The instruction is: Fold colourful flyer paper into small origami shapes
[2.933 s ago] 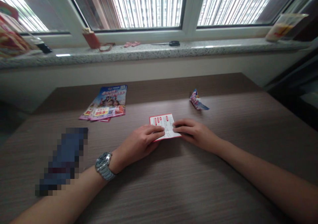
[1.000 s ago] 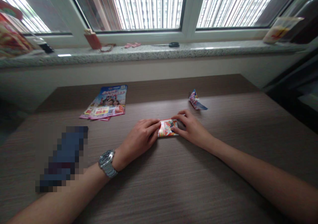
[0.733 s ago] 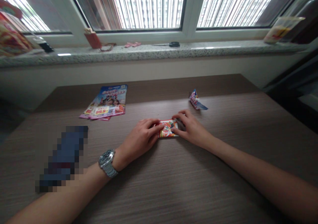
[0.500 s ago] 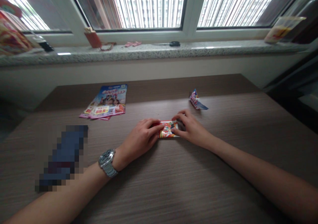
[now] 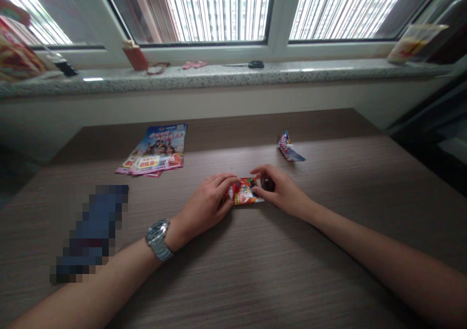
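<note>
While the left hand [image 5: 209, 200] pinches one end of the small folded paper [image 5: 246, 191], glossy and printed in red, yellow and green, the right hand [image 5: 280, 192] curves at its other end, thumb and forefinger apart. The paper lies low over the wood-grained worktop [image 5: 233, 270], between the hands. Beyond stands a creased, pointed paper shape [image 5: 287, 149], blue and pink; leftward, smooth flyers [image 5: 160, 149] overlap, their yellow label reading what looks like "89.9". A metal-link watch [image 5: 159, 239] circles the left wrist.
</note>
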{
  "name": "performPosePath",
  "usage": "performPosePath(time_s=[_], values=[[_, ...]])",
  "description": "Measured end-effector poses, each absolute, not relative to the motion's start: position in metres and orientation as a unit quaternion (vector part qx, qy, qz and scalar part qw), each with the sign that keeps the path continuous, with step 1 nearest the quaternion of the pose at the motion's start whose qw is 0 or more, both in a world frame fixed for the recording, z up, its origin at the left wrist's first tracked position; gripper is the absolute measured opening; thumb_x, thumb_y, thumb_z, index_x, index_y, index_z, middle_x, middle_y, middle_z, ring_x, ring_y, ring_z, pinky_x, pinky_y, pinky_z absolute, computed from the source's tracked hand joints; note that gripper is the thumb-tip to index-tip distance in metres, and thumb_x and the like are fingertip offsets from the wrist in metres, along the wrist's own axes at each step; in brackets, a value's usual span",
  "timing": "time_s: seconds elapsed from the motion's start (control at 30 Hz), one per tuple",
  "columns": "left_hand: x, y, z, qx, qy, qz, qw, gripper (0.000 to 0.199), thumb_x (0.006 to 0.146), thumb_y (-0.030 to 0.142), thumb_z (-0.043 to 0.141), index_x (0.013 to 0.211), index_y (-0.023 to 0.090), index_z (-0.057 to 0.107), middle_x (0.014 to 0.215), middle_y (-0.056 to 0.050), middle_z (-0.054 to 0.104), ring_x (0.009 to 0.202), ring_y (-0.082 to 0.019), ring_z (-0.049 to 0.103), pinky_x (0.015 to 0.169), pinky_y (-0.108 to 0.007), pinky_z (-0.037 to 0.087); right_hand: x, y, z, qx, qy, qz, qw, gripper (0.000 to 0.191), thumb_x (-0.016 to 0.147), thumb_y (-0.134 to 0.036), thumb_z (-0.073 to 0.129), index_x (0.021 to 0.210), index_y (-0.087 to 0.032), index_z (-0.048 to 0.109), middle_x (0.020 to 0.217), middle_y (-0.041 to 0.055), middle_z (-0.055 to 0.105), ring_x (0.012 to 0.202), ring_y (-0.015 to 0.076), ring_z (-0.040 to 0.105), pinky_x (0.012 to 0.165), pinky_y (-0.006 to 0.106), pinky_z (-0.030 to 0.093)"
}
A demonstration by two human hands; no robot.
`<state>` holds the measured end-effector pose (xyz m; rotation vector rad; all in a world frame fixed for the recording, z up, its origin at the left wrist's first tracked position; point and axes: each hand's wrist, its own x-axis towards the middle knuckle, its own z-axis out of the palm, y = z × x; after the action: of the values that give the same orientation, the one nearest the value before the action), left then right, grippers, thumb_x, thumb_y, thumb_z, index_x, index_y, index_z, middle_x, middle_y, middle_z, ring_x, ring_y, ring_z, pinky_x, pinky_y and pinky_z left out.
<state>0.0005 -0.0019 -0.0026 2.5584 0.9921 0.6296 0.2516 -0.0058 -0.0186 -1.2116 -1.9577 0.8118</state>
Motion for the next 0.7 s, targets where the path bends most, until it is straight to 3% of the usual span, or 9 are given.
performPosePath(time_s=[0.27, 0.4, 0.57, 0.7], values=[[0.0035, -0.0007, 0.0004, 0.844, 0.372, 0.291, 0.253, 0.024, 0.100, 0.019, 0.057, 0.122, 0.021, 0.065, 0.113, -0.006, 0.067, 0.103, -0.018, 0.064, 0.092, -0.031, 0.050, 0.2480, -0.0097, -0.0131, -0.421, -0.751, 0.346, 0.372, 0.030, 0.090, -0.019, 0.067, 0.119, -0.024, 0.062, 0.100, 0.0031, 0.059, 0.083, 0.0162, 0.058, 0.075, 0.030, 0.052], [0.0019, 0.0011, -0.0035, 0.816, 0.365, 0.332, 0.300, 0.023, 0.098, 0.012, 0.057, 0.115, 0.023, 0.069, 0.105, -0.003, 0.068, 0.093, -0.013, 0.064, 0.082, -0.024, 0.050, 0.2469, -0.0114, -0.0128, -0.410, -0.740, 0.371, 0.383, 0.030, 0.090, -0.022, 0.067, 0.119, -0.024, 0.063, 0.101, 0.0034, 0.059, 0.086, 0.0158, 0.060, 0.076, 0.029, 0.054], [0.0023, -0.0011, 0.0002, 0.790, 0.363, 0.361, 0.338, 0.023, 0.097, 0.012, 0.059, 0.111, 0.023, 0.073, 0.102, -0.003, 0.070, 0.093, -0.013, 0.065, 0.082, -0.023, 0.052, 0.2465, -0.0112, -0.0130, -0.434, -0.660, 0.471, 0.392, 0.035, 0.091, -0.035, 0.068, 0.122, -0.022, 0.060, 0.097, 0.0041, 0.069, 0.081, 0.0167, 0.066, 0.074, 0.031, 0.056], [0.0029, -0.0022, 0.0032, 0.781, 0.365, 0.366, 0.351, 0.022, 0.097, 0.014, 0.060, 0.111, 0.022, 0.074, 0.103, -0.004, 0.070, 0.093, -0.014, 0.066, 0.080, -0.024, 0.053, 0.2475, -0.0096, -0.0122, -0.440, -0.626, 0.518, 0.382, 0.029, 0.091, -0.043, 0.066, 0.109, -0.021, 0.065, 0.096, 0.0058, 0.075, 0.089, 0.0196, 0.072, 0.081, 0.034, 0.057]])
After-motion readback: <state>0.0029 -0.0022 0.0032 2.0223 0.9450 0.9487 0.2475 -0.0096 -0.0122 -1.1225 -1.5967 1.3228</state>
